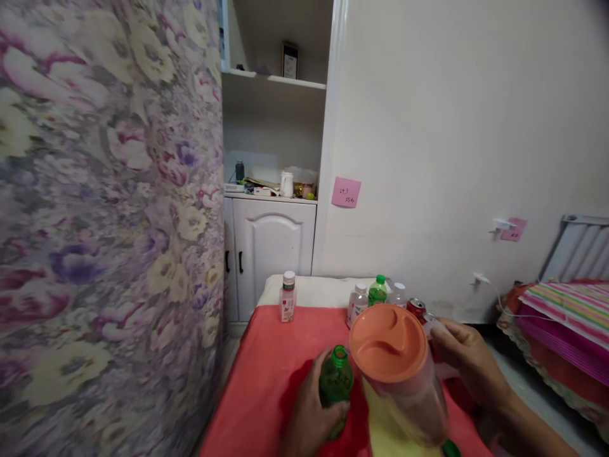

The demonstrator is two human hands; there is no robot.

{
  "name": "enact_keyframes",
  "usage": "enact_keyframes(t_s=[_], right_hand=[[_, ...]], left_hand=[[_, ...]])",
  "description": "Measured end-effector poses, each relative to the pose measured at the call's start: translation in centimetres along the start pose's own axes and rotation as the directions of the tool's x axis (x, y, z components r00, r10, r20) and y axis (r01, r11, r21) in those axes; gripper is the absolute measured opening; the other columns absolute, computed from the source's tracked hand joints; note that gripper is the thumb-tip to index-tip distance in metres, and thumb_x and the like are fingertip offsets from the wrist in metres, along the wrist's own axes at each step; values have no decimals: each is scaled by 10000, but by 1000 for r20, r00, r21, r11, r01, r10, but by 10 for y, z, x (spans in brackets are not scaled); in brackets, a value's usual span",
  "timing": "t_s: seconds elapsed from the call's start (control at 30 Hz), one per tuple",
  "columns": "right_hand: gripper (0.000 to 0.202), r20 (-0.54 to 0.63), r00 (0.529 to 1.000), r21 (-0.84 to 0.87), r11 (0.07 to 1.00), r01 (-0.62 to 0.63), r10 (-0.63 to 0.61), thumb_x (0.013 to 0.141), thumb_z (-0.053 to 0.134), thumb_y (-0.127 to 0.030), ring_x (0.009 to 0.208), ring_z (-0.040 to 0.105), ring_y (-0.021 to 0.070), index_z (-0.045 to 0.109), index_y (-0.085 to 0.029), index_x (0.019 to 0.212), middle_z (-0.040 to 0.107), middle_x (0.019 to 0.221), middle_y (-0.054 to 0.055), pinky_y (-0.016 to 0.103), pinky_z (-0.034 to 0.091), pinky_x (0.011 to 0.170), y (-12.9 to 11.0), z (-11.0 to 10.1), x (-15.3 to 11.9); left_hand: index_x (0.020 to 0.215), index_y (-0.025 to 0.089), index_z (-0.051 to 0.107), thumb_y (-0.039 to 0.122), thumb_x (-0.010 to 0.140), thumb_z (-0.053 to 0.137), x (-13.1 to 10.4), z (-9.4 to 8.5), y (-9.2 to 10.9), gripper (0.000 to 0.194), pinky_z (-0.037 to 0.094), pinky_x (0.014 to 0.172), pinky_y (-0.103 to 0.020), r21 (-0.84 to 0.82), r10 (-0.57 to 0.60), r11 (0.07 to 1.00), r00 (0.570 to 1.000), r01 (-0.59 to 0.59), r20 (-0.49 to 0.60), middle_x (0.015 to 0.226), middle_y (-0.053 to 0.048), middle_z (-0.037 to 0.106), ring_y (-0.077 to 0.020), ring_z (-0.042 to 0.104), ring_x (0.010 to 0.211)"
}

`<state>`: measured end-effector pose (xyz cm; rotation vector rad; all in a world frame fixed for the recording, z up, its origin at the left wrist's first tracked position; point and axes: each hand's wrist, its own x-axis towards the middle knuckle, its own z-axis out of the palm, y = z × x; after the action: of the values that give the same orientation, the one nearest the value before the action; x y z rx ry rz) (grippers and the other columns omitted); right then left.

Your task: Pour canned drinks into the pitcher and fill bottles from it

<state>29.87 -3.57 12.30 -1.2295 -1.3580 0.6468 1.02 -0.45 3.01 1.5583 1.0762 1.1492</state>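
My left hand (309, 406) is wrapped round a green plastic bottle (335, 381), held upright with its mouth uncapped. In my right hand (469, 358) is the handle of a clear pitcher (419, 409) with an orange lid (387, 343). The pitcher leans to the left, its lid close beside the bottle's neck. Below the pitcher a yellow cloth (387, 425) lies on the red table cover (261, 368). A green cap (450, 448) shows at the bottom edge, partly cut off.
A pink drink bottle (288, 297) stands at the table's back left. Behind the pitcher are another pink bottle (356, 304), a green bottle (378, 291), a clear bottle (398, 294) and a red can (417, 308). A floral curtain (109, 222) hangs on the left.
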Motion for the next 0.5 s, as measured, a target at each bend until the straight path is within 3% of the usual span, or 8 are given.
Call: enact_keyframes(t_s=[0.17,0.5], right_hand=[[490,82,995,32,997,-67,65,783,682,-629,552,316,107,501,-199,631,380,583,-50,243,247,498,-33,-1,3],[470,174,985,-154,988,19,8,779,684,-613,542,376,118,553,-197,605,424,566,-46,246,292,514,-66,-4,16]], left_hand=[[1385,213,523,67,551,686,-2,-1,1,862,387,1157,-377,11,-1,1000,1000,1,-11,1436,-91,608,-277,523,1352],[1394,221,516,41,539,664,-5,1,6,886,372,1174,-370,60,-25,998,998,21,54,1466,-81,585,-269,510,1366]])
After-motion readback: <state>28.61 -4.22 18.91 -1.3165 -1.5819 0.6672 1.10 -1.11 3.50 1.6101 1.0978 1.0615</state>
